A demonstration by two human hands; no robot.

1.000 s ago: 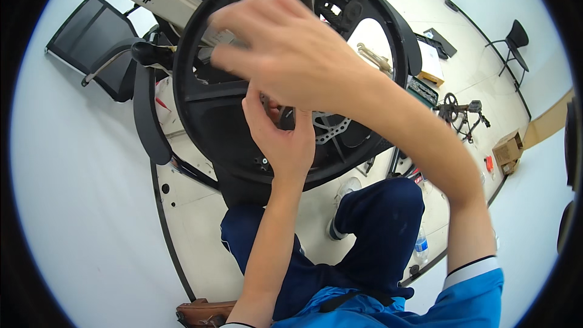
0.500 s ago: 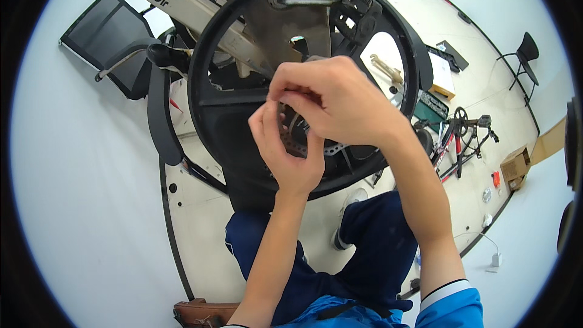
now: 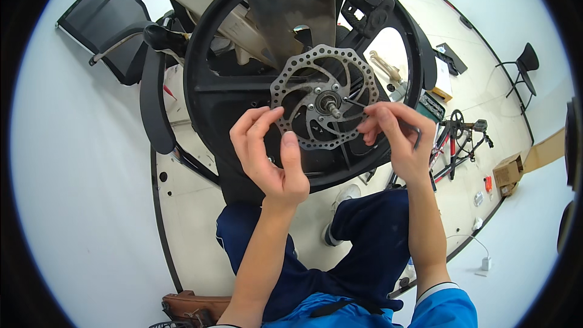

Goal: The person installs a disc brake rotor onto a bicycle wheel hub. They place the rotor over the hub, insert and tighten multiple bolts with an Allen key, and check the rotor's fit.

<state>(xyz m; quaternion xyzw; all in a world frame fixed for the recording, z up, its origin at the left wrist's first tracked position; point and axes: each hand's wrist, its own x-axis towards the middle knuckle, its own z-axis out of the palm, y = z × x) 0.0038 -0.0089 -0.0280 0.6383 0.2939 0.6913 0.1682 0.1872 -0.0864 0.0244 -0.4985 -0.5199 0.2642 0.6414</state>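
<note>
Left hand [image 3: 267, 155]: I see it half open, fingertips touching the rim of the brake disc [image 3: 322, 97]
Right hand [image 3: 398, 140]: I see it closed around a thin hex key [image 3: 388, 115], tip near a disc bolt
Brake disc: centred on the black wheel [image 3: 243, 91], above my knees
Cardboard box [image 3: 509, 171]: on the floor at right, contents not visible

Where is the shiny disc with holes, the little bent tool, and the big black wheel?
brake disc [image 3: 303, 100]: head view, on its upper left metal arm.
hex key [image 3: 418, 136]: head view, on its bent end by the right hand.
black wheel [image 3: 200, 67]: head view, on its left rim.
</note>
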